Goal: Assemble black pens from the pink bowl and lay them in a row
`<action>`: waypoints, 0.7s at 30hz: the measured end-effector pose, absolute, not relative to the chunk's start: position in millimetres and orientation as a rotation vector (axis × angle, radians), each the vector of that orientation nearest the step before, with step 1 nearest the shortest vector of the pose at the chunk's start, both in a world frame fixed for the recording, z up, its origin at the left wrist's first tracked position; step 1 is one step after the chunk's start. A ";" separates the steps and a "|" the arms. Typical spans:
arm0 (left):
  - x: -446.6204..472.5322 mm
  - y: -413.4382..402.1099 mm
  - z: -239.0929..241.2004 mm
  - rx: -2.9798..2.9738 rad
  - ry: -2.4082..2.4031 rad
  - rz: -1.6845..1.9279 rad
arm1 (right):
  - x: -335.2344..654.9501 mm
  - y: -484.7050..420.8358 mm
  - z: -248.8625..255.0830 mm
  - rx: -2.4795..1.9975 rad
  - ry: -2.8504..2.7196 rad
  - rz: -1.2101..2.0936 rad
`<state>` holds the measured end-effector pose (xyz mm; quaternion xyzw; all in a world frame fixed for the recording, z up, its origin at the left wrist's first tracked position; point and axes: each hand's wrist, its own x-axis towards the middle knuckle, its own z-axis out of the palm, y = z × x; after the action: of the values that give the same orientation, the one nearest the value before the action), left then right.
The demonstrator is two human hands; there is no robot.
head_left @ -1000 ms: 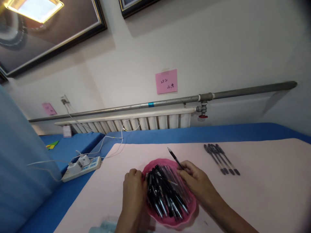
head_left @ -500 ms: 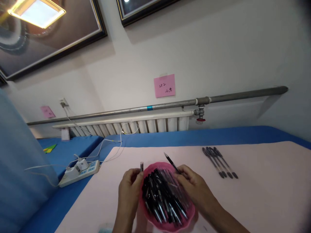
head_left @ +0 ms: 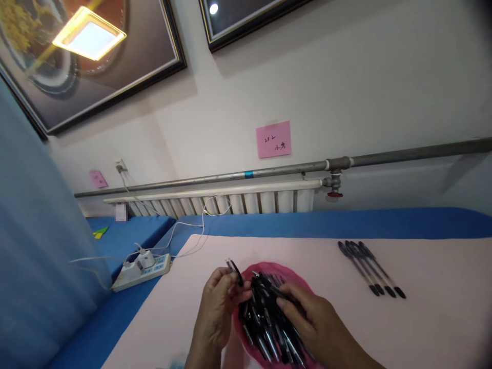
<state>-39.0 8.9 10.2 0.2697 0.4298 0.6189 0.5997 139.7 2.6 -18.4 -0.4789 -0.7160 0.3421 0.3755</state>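
Note:
My left hand [head_left: 218, 302] is at the left rim of a pink bowl [head_left: 298, 277], fingers pinched on a small pen cap [head_left: 235, 271] with a clear body and dark clip, tilted upward. Over the bowl's right side, my right hand [head_left: 313, 318] grips a black pen [head_left: 277, 291] between thumb and fingers; its front end points left toward the other hand. Many black pen parts [head_left: 265, 323] fill the bowl, and clear tubes [head_left: 274, 279] lie along its far side, partly covered by my right hand. The cap and pen are apart.
Several capped pens [head_left: 371, 269] lie in a slanted row on the pink sheet [head_left: 430, 277] to the right. A power strip [head_left: 142, 274] with plugs and white cables rests on the blue surface at left. Behind stand a radiator [head_left: 249, 202] and a pipe [head_left: 292, 169].
The pen in my right hand has come down and left over the bowl, nearer my left hand. The cap in my left hand has turned to a tilt. The view has shifted left.

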 end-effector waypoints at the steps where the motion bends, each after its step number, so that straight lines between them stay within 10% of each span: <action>1: -38.2 8.5 10.1 0.650 1.029 1.417 | 140.8 3.0 -15.9 -1.235 -1.820 0.844; 21: -41.2 7.0 6.9 0.918 1.126 1.230 | 153.1 6.3 -9.8 -1.208 -2.185 0.218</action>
<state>-41.2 7.0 6.9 0.3928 0.4818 0.5261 0.5803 153.1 6.3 -9.8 -0.4579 -0.8282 0.0825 0.3124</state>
